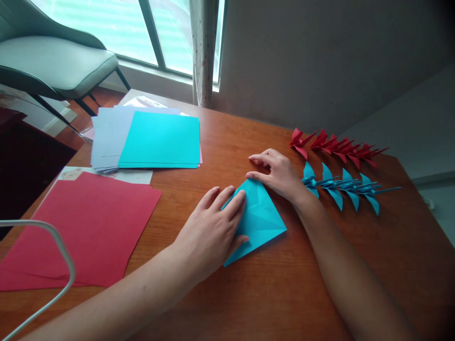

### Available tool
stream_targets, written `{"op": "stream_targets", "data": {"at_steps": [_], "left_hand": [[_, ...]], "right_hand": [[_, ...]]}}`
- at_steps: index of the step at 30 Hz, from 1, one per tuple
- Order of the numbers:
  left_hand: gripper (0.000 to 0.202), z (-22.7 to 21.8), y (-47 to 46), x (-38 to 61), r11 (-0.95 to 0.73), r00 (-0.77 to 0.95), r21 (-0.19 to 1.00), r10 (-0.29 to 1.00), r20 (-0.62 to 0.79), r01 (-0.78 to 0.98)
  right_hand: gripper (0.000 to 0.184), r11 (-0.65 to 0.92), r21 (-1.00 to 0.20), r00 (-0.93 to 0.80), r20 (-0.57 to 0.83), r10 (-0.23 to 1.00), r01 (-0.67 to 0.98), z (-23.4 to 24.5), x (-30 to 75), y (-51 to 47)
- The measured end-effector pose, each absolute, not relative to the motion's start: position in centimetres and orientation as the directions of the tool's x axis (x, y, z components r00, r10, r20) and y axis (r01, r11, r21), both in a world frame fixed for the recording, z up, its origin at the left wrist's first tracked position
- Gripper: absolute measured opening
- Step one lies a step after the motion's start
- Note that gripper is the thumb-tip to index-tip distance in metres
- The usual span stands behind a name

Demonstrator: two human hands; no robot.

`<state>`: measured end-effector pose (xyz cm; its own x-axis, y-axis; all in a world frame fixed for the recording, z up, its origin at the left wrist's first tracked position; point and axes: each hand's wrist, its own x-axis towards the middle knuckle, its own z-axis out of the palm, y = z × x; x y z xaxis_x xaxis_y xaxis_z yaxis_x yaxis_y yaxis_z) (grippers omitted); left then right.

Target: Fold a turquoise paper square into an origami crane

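In the head view, a folded blue paper (261,218) is seen lying flat on the wooden table (284,284), near its middle, with one corner pointing away from the person.

The left hand (213,227) is laid palm down on the paper's left part. Its fingers (232,201) are stretched out and slightly spread, and the sheet is pressed to the table rather than gripped. The forearm is brought in from the lower left, low over the tabletop.

The right hand (279,173) is set at the paper's far corner. It is half curled, with the wrist bent and the knuckles raised; the thumb tip is placed on the corner, and the other fingers are held just above the wood. Nothing is seen to be clasped in it. The forearm is angled in from the lower right.

Just right of that hand, a row of blue cranes (341,187) is lined up, with a row of red cranes (337,147) behind it. To the left, red sheets (81,227) are spread near the table edge, and a stack of teal sheets (159,139) is placed over lavender sheets (108,137) further back. A chair (53,61) is seen by the window (167,33).
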<state>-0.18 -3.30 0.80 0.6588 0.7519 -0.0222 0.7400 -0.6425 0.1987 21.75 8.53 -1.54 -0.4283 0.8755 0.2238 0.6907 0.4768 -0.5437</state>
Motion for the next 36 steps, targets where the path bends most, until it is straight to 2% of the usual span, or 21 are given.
{"op": "stream_targets", "data": {"at_steps": [15,21,25,29,32,36], "left_hand": [[0.064,0.2,-3.2,-0.3,-0.649,0.659,0.202,0.752,0.020,0.734],[0.064,0.6,-3.2,-0.3,-0.640,0.656,0.210,0.755,-0.012,0.739],[0.065,0.5,-3.3,-0.3,-0.636,0.651,0.214,0.759,-0.002,0.741],[0.067,0.4,-3.3,-0.3,-0.638,0.652,0.209,0.759,0.003,0.741],[0.066,0.5,-3.3,-0.3,-0.642,0.655,0.205,0.756,0.003,0.739],[0.064,0.5,-3.3,-0.3,-0.641,0.656,0.207,0.755,-0.006,0.739]], "right_hand": [[0.015,0.424,-0.535,-0.332,0.264,0.906,0.731,-2.1,22.9,9.2],[0.022,0.390,-0.558,-0.298,0.252,0.921,0.733,-1.8,22.3,8.6],[0.036,0.507,-0.487,-0.466,0.214,0.859,0.711,-1.0,20.7,7.2],[0.042,0.540,-0.468,-0.511,0.200,0.836,0.700,-0.9,20.2,6.8],[0.033,0.555,-0.500,-0.518,0.226,0.825,0.665,-1.3,20.8,7.5],[0.015,0.506,-0.563,-0.427,0.277,0.861,0.653,-1.9,21.7,8.4]]}}
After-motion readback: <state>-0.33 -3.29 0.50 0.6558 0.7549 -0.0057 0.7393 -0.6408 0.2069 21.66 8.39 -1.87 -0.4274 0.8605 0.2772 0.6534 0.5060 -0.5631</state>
